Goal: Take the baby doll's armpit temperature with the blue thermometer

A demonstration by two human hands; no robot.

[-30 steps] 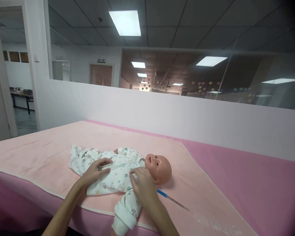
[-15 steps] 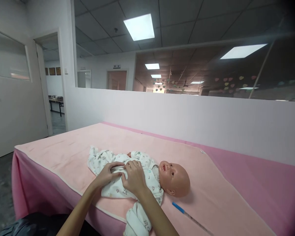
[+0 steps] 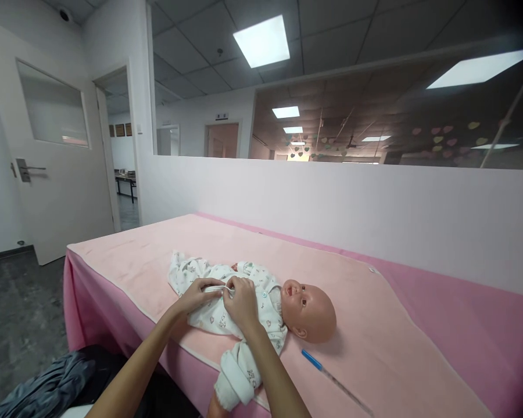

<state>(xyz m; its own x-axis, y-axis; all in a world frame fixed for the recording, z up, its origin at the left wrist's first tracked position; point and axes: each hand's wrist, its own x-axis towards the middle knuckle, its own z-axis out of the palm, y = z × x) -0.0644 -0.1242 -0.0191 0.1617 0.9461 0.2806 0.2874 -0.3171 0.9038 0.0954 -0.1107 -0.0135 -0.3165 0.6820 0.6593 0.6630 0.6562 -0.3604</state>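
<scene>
A baby doll (image 3: 310, 310) lies on its back with its head to the right, dressed in a white printed baby outfit (image 3: 215, 316). Over the doll's belly, my left hand (image 3: 200, 295) is closed, pinching the front edge of the outfit. Close beside it, my right hand (image 3: 243, 300) has its fingertips pressed together on the same edge. A narrow white strip of fabric stretches between the two hands. The doll's near arm, in a bunched white sleeve (image 3: 236, 374), pokes out under my right forearm. Whatever fastener may be under my fingers is hidden.
A light pink blanket (image 3: 396, 348) covers the table over a darker pink cloth (image 3: 475, 307). Near the doll's head lies a thin stick with a blue end (image 3: 311, 359). Behind the table runs a white wall (image 3: 331, 194) with a window. A door (image 3: 65, 191) stands at left.
My fingers have drawn closer together and now pinch the outfit's edge, with a white strip visible between them. The view has turned slightly left, and the doll's near hand area now shows.
</scene>
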